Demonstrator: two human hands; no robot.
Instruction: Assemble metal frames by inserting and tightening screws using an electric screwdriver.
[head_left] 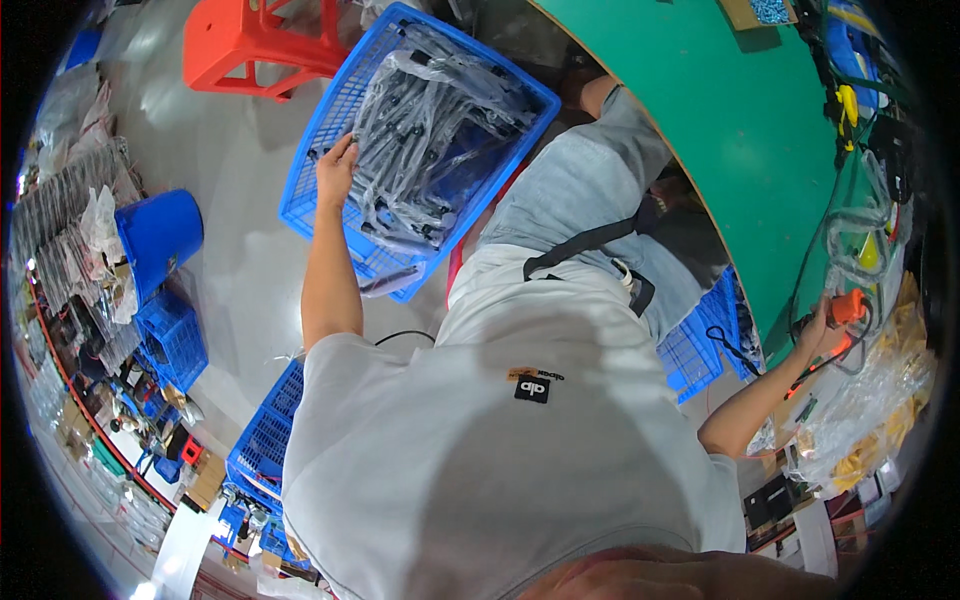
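My left hand [336, 174] reaches over the left part of a blue plastic basket [312, 130]. Its fingers are drawn together at the edge of a heap of long dark parts in clear plastic bags [420, 130]; what lies between them is too small to make out. Far to the right, at the edge of the green table [690, 70], my right hand [818, 335] is closed around an orange and black hand tool [848, 306]. A dark cable runs by the tool. Its exact kind is not clear.
A red plastic stool [225, 45] stands beyond the basket. On the left are a blue bin [160, 240] and a blue crate [172, 338]. Crumpled clear plastic [850, 430] lies near my right arm. An open box of small blue pieces [768, 12] sits on the table.
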